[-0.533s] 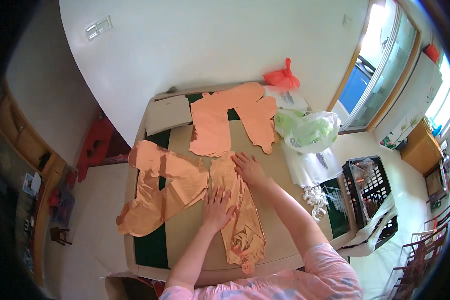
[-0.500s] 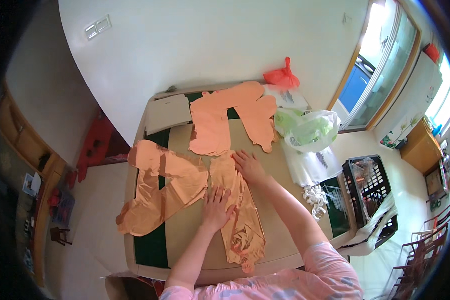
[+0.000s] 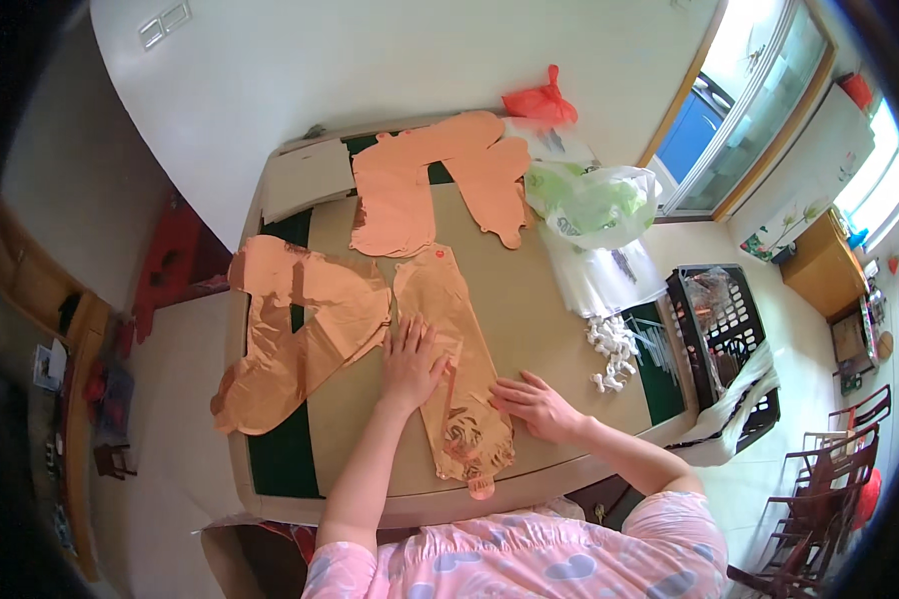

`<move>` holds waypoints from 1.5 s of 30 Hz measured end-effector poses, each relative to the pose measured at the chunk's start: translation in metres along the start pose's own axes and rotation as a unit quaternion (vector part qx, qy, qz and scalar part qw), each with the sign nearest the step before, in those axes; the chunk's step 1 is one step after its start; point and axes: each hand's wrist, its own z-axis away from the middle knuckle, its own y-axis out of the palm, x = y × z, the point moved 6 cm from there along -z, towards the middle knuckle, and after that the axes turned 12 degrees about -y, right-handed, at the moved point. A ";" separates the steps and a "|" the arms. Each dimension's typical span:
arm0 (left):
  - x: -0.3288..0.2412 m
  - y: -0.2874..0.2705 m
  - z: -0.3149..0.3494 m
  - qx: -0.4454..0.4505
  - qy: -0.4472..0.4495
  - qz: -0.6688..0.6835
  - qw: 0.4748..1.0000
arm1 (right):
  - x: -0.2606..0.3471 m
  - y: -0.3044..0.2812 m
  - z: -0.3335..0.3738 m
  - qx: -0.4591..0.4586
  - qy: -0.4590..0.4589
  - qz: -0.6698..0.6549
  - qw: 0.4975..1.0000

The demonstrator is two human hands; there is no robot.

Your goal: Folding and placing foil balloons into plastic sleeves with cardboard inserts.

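A flat, long rose-gold foil balloon (image 3: 440, 299) lies uninflated on brown cardboard, creased and shiny at its near end. My left hand (image 3: 412, 369) rests flat on its left middle part, fingers spread. At the balloon's lower right edge is my right hand (image 3: 537, 404), with its fingers stretched out toward the foil and touching the edge. To the left lies another flat foil balloon (image 3: 280, 339), wrinkled and branching in shape. Beyond my hands is a larger pile of matte rose-gold foil balloons (image 3: 395, 205), layered and partly overlapping.
On the table's right are a pale green plastic bag (image 3: 594, 205), clear plastic sleeves (image 3: 609, 280), white curled pieces (image 3: 611, 344) and thin clear sticks (image 3: 654, 344). A red bag (image 3: 541, 100) and grey cardboard (image 3: 308, 180) sit at the back. A black crate (image 3: 719, 329) stands beside the table.
My right hand has slid from the balloon's far end toward me, down to its lower right edge. My left hand stays on the foil. The balloon looks smoother, and the view has shifted.
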 end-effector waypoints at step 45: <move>0.223 -0.106 -0.251 -0.072 -0.082 -0.217 0.970 | -0.027 -0.032 0.033 -0.318 0.186 -0.069 0.927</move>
